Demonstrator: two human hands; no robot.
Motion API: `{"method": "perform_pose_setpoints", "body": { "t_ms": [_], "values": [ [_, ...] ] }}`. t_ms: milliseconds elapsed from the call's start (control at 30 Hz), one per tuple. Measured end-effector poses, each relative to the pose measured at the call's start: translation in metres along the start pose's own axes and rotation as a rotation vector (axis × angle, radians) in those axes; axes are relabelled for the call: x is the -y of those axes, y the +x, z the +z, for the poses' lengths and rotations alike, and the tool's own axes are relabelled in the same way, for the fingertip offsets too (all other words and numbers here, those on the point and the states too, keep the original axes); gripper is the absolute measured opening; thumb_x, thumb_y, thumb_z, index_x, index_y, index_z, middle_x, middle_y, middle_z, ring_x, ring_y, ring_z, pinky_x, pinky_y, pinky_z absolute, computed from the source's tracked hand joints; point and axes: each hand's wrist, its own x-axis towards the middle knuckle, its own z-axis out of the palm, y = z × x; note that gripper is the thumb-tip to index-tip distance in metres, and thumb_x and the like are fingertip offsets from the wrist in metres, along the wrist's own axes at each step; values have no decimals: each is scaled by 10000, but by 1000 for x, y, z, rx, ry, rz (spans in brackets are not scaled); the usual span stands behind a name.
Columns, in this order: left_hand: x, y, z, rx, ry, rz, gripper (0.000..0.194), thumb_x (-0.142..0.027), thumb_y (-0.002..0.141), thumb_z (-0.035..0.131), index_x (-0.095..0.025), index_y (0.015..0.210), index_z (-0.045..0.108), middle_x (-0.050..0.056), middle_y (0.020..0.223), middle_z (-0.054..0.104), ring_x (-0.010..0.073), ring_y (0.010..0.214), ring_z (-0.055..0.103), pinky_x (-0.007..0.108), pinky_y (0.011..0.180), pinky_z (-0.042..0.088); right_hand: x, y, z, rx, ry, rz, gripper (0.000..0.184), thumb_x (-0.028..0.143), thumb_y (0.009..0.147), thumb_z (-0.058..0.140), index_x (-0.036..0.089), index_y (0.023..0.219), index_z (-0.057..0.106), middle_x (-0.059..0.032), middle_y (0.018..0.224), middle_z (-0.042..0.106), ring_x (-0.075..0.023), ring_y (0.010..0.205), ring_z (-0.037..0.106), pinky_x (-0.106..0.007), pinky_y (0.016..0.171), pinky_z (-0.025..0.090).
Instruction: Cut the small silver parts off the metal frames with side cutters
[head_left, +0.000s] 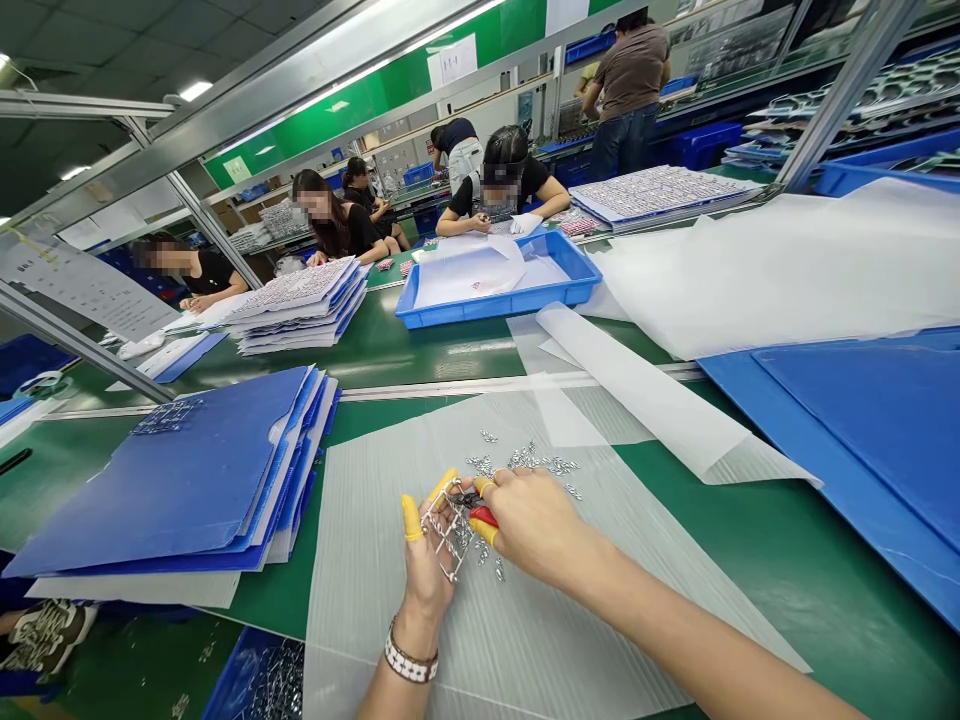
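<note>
My left hand (427,585), with yellow finger covers on its fingertips, holds a small silvery metal frame (448,545) with thin crossbars and small pieces on it. In my right hand (536,520), which also wears yellow finger covers, is a pair of red-handled pliers (486,516). Their dark jaws meet the frame's right side; whether they are closed on it I cannot tell. Beneath both hands lies a translucent sheet (375,520). Many small shiny metal pieces (525,458) are scattered on it, beyond and under the hands.
At left rises a stack of blue boards (202,480), a metal frame (169,415) on top. A blue bin (255,680) of metal parts stands below the edge. Blue tray (499,305), rolled sheet (645,390) and blue boards (862,420) lie beyond and right. Co-workers sit across.
</note>
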Motion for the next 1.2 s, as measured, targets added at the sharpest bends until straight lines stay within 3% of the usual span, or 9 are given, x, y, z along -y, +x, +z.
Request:
{"method": "perform_pose_setpoints", "body": {
  "t_ms": [467,800,1000,1200],
  "values": [
    [-5,2,0,-8,-40,-20,660,-639,833,325,-129,1099,649,144,1108,656,268,1118,545,369,986,367,-3,1,8,-50,-49,-24,215,342,837,541,167,915,638,-104,815,650,-254,754,611,-330,653,395],
    [-12,14,-6,-26,-202,-102,708,-646,822,316,-75,1103,628,193,1107,645,261,925,635,368,889,426,-7,-11,16,-16,-37,5,239,374,800,579,161,894,636,-117,836,650,-293,810,607,-372,676,406],
    [-10,11,-2,-34,-164,-71,709,-639,831,306,-76,1137,610,187,1117,642,249,930,634,334,872,429,-3,-8,17,19,-39,18,254,381,802,573,156,902,637,-128,856,655,-286,830,608,-359,696,400],
    [-10,8,0,-50,-111,-20,657,-642,814,354,-109,1056,654,160,1087,661,267,943,632,383,915,419,-2,-7,21,9,-47,13,257,390,805,571,161,905,628,-117,843,650,-282,828,603,-364,696,398]
  ]
}}
